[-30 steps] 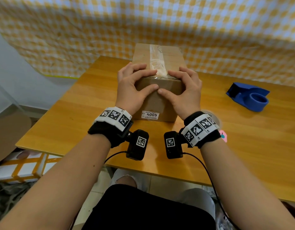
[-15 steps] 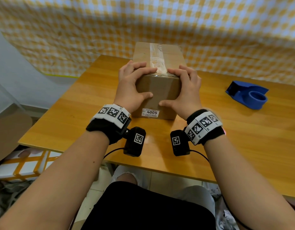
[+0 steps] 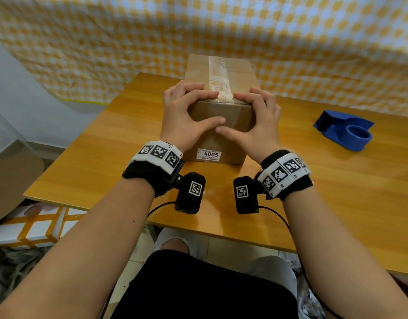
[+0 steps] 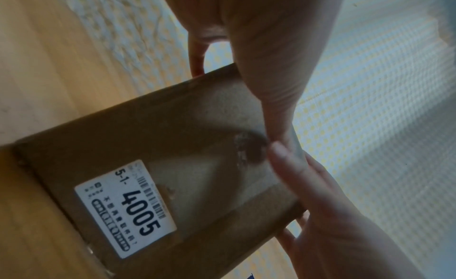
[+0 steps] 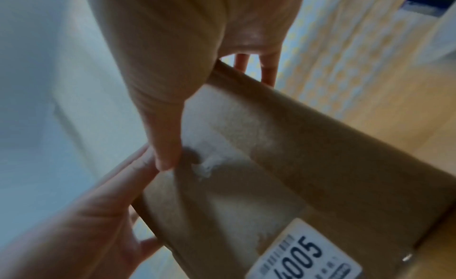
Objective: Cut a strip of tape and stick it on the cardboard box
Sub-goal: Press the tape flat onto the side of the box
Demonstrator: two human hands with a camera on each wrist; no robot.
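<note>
A brown cardboard box (image 3: 239,72) stands on the wooden table (image 3: 102,148), with a clear tape strip (image 3: 218,74) running along its top and down over the near edge. My left hand (image 3: 212,108) and right hand (image 3: 227,112) grip that near top edge. The fingers curl over the top at the tape's end. Both thumbs press flat on the front face, tips almost touching. In the left wrist view the box (image 4: 172,136) shows a white label (image 4: 125,207) reading 4005. The right wrist view shows the box (image 5: 308,146) with shiny tape under the thumbs.
A blue tape dispenser (image 3: 345,132) sits on the table at the right, apart from the box. A yellow checked cloth (image 3: 83,42) hangs behind the table. White and orange boxes (image 3: 30,226) lie on the floor at the left, below the table's front edge.
Half a second ago the thumbs were spread apart on the box's front face. They have slid back together at its middle. The fingers stay on the top edge.
</note>
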